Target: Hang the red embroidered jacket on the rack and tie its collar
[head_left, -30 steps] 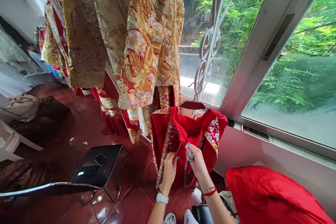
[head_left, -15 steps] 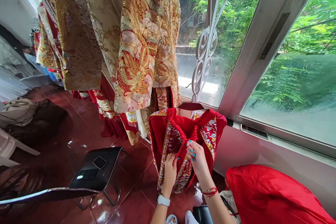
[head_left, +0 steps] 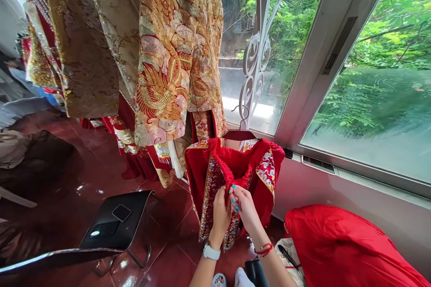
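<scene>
Left hand (head_left: 220, 213), white watch at the wrist, fingers curled tight onto the beaded front edge of the red embroidered jacket (head_left: 205, 175). Right hand (head_left: 245, 208), red bracelet at the wrist, fingers pinched closed on the opposite edge, touching the left. Jacket on a dark hanger (head_left: 239, 134) by the window (head_left: 370, 98), below gold embroidered robes (head_left: 175, 63), near a red bag (head_left: 336, 246)

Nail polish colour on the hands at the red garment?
Turquoise blue, seen on the right hand fingertips in the head view, against the red embroidered jacket.
</scene>
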Motion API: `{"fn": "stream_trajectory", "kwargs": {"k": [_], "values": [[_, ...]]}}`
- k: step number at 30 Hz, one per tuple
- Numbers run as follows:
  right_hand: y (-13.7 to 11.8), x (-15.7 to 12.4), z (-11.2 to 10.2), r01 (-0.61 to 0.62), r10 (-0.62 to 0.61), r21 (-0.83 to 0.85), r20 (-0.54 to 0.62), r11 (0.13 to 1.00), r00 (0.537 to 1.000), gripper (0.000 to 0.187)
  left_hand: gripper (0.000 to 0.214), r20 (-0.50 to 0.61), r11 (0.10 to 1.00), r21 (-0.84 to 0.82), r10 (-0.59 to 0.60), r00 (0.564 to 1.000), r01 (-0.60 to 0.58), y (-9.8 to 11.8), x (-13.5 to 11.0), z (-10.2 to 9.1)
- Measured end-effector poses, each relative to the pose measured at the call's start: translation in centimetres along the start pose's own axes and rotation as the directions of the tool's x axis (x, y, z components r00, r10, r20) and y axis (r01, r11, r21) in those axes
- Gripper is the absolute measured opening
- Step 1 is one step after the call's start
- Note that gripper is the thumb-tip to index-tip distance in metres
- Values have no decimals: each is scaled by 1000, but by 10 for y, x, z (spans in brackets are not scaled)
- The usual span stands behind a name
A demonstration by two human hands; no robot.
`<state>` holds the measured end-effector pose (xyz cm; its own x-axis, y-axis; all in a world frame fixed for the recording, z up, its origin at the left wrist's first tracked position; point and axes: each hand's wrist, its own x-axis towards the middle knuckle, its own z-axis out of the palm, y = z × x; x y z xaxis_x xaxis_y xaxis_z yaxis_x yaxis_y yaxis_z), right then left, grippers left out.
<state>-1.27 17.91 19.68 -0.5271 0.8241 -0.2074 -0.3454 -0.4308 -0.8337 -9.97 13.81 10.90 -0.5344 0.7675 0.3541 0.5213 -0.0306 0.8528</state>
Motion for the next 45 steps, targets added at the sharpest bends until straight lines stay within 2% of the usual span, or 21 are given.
{"fn": "stream_trajectory", "kwargs": {"k": [2,6,12,15,17,18,19,20,22,23,24,25,27,29,30,32,34,36,38,41,45], "values": [[1,2,1,-15,15,46,-2,999,1000,37,37,1,1000,25,13,1000,-13,2,4,1],[1,7,4,-13,13,92,-2,996,1000,34,36,-26,995,86,45,999,-42,-8,3,5],[-3,10,11,45,-44,43,-22,998,999,36,36,-43,998,49,39,998,-37,-15,2,11],[-7,8,4,63,-61,-68,33,996,998,35,37,-25,999,14,31,999,-31,-12,3,7],[-13,11,-6,107,-93,-218,72,970,993,35,38,-19,1000,-2,10,1000,-10,-9,3,5],[-17,13,-12,155,-144,-300,56,941,988,36,38,-27,1000,2,-7,1000,7,-8,3,4],[-21,17,-18,213,-227,-380,6,900,974,37,38,-39,1000,12,-24,999,25,-8,3,4],[-26,22,-24,265,-334,-457,-75,849,940,36,39,-50,999,25,-38,998,39,-8,3,3],[-36,35,-34,301,-528,-600,-244,741,813,29,40,-46,998,44,-43,998,45,-8,2,3],[-40,42,-38,286,-586,-658,-291,697,756,28,41,-38,998,50,-36,999,38,-7,2,3],[-44,49,-41,266,-613,-702,-300,660,731,28,41,-38,998,57,-28,999,30,-7,1,3],[-48,55,-44,255,-614,-729,-276,635,740,27,41,-47,998,64,-19,999,22,-5,1,2],[-56,61,-50,273,-564,-733,-180,624,806,17,42,-104,997,79,-1,995,10,1,-2,-2],[-65,59,-52,321,-513,-686,-89,653,854,9,42,-180,997,81,9,984,6,11,-4,-5],[-70,55,-52,346,-500,-658,-54,669,864,9,43,-200,998,65,14,980,-1,18,-5,-5],[-80,43,-47,403,-505,-610,5,683,863,10,43,-179,1000,-12,14,984,-16,33,-7,-3],[-88,29,-38,453,-524,-579,52,678,850,11,44,-91,989,-145,-14,996,1,46,-7,6],[-92,18,-28,482,-540,-567,76,668,838,14,45,-12,956,-277,-99,995,92,54,-9,17],[-92,13,-22,486,-552,-587,78,647,830,15,48,11,916,-342,-218,976,209,54,-12,28],[-86,12,-21,456,-563,-657,56,601,824,15,51,-33,914,-286,-309,951,287,43,-21,39],[-79,10,-26,400,-573,-718,3,569,820,16,54,-76,966,-100,-246,966,238,35,-28,43]]}}
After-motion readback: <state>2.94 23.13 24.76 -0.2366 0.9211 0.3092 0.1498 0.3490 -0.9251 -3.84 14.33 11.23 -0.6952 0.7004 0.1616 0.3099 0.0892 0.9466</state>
